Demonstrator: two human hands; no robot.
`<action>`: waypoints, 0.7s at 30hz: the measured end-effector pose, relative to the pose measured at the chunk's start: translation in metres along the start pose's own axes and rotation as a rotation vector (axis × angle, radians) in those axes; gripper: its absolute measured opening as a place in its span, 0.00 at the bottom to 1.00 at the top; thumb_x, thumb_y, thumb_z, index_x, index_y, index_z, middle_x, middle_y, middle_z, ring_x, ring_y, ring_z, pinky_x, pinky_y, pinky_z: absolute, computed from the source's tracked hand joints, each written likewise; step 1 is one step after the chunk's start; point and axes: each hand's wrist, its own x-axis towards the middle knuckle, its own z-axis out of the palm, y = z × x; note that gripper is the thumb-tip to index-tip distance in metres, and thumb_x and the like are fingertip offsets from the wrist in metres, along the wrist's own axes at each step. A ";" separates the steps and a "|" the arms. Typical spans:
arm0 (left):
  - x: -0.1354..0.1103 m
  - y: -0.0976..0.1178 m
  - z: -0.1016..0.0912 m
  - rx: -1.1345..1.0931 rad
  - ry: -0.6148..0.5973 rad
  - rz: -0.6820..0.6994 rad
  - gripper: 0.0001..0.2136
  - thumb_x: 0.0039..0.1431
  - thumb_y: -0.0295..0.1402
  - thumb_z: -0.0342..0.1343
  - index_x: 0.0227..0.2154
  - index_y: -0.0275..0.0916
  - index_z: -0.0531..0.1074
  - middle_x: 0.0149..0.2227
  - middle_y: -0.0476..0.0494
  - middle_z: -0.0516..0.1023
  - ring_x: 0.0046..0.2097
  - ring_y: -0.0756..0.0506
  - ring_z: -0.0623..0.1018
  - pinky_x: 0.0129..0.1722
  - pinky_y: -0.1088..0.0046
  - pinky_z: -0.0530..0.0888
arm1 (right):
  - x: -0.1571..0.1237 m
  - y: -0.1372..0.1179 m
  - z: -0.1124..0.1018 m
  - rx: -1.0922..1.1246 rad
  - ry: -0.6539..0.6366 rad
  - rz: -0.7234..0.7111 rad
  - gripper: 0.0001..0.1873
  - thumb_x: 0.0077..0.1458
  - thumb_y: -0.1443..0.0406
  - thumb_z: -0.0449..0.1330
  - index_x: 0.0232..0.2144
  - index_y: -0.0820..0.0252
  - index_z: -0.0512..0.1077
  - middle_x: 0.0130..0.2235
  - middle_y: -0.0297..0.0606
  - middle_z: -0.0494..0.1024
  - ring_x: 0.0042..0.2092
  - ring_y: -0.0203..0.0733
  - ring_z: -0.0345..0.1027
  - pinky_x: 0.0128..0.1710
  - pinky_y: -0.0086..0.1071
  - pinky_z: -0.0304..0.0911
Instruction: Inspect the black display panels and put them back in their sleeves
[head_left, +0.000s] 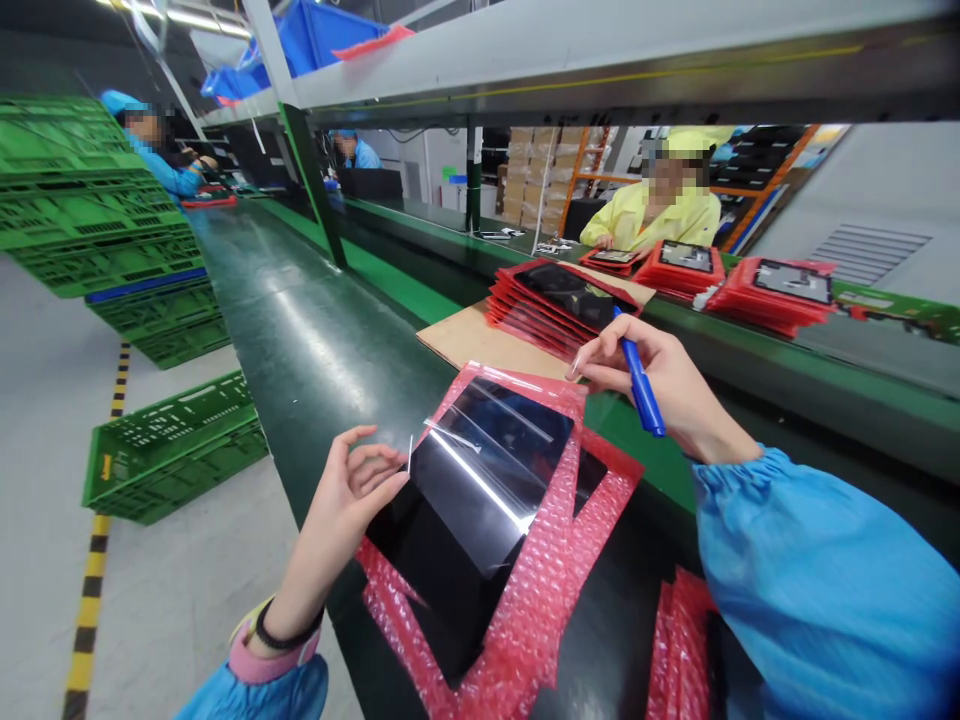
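Observation:
A glossy black flat panel (457,570) lies on red bubble wrap (536,570) in front of me. Over it is a clear film (480,490) with bright reflections. My left hand (360,485) pinches the film's left edge between thumb and fingers. Tucked in my right hand (645,375) is a blue marker pen (640,385), pointing down. That hand's thumb and fingertip meet at the far right corner of the wrap; whether they also grip the film I cannot tell. Another dark panel (590,482) shows partly under the wrap.
Beyond are a stack of wrapped panels (570,295) on cardboard (469,345) and more red stacks (776,295). Red wrap (679,640) lies at lower right. Green crates (172,450) stand left of the bench (300,310). A shelf (600,65) hangs overhead. A co-worker in yellow (660,210) sits opposite.

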 end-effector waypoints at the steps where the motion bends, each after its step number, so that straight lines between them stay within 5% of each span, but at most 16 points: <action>1: 0.001 0.002 0.003 -0.026 0.000 0.003 0.27 0.46 0.38 0.63 0.47 0.44 0.56 0.37 0.51 0.69 0.43 0.46 0.79 0.48 0.68 0.74 | 0.000 -0.001 0.000 0.008 0.006 -0.002 0.15 0.46 0.68 0.70 0.25 0.57 0.64 0.29 0.32 0.79 0.31 0.37 0.76 0.26 0.24 0.70; 7: -0.010 0.013 0.011 -0.096 0.065 0.084 0.35 0.43 0.32 0.67 0.52 0.56 0.55 0.42 0.53 0.59 0.34 0.50 0.80 0.36 0.70 0.79 | -0.002 -0.002 -0.009 0.051 0.037 0.011 0.16 0.45 0.68 0.70 0.27 0.56 0.64 0.31 0.33 0.80 0.33 0.40 0.76 0.27 0.27 0.71; 10: -0.030 0.017 0.001 0.005 0.094 0.144 0.24 0.50 0.34 0.63 0.50 0.56 0.67 0.48 0.50 0.62 0.33 0.52 0.78 0.34 0.73 0.79 | -0.003 0.005 -0.008 0.037 0.088 0.072 0.18 0.41 0.67 0.72 0.26 0.57 0.65 0.31 0.34 0.80 0.32 0.40 0.76 0.26 0.27 0.70; 14: -0.058 0.015 -0.015 0.308 0.130 0.210 0.07 0.57 0.36 0.57 0.36 0.51 0.79 0.51 0.49 0.73 0.51 0.46 0.74 0.43 0.81 0.74 | -0.002 0.026 0.008 0.004 0.150 0.120 0.19 0.34 0.67 0.74 0.23 0.58 0.66 0.27 0.33 0.80 0.27 0.38 0.74 0.26 0.29 0.70; 21: -0.080 -0.001 -0.006 0.234 0.342 0.063 0.20 0.56 0.39 0.59 0.52 0.53 0.70 0.51 0.50 0.74 0.36 0.53 0.77 0.42 0.80 0.75 | -0.011 0.059 0.036 0.024 0.216 0.080 0.17 0.39 0.62 0.71 0.22 0.58 0.64 0.29 0.35 0.79 0.27 0.37 0.74 0.24 0.29 0.69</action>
